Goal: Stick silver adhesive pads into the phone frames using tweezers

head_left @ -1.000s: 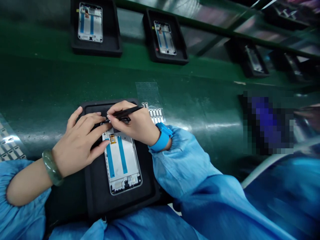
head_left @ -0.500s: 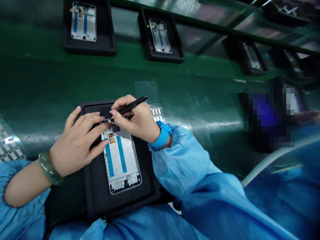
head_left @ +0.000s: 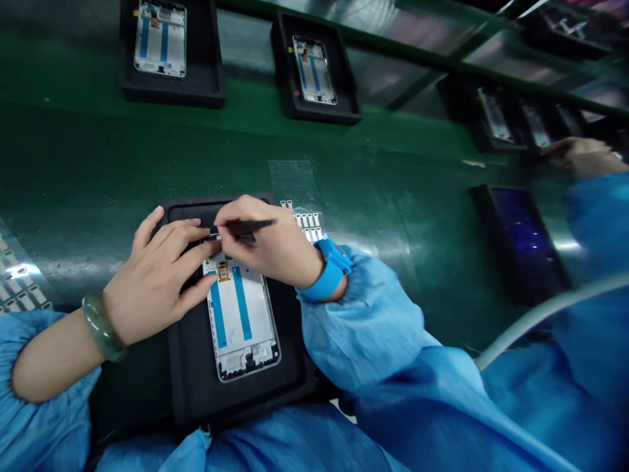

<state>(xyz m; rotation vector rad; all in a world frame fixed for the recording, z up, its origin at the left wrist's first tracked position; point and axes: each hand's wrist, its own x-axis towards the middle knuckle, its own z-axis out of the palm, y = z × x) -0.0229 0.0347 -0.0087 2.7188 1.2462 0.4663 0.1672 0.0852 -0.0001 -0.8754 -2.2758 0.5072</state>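
A silver-white phone frame (head_left: pixel 259 308) with two blue strips and an orange flex cable (head_left: pixel 224 271) lies in a black foam tray (head_left: pixel 189 373). My left hand (head_left: pixel 157 275) rests with spread fingers on the frame's upper left edge, gripping nothing. In my right hand (head_left: pixel 268 252), thumb and fingers pinch slim black tweezers (head_left: pixel 253 225) over the frame's top end. The tips of the tweezers and the top right corner of the frame are hidden behind my fingers.
Sheets of small white stickers (head_left: pixel 307 223) lie behind my right wrist and at the far left (head_left: pixel 22 282). Along the back stand black trays (head_left: pixel 206 85) holding similar frames. A dark tray (head_left: pixel 525 242) sits at right, near a co-worker's hand (head_left: pixel 582 154) and a pale hose (head_left: pixel 550 311).
My right hand has turned slightly, and the tweezers now lie flatter. My left hand has barely shifted on the frame. The co-worker's hand at right has moved up towards the back trays.
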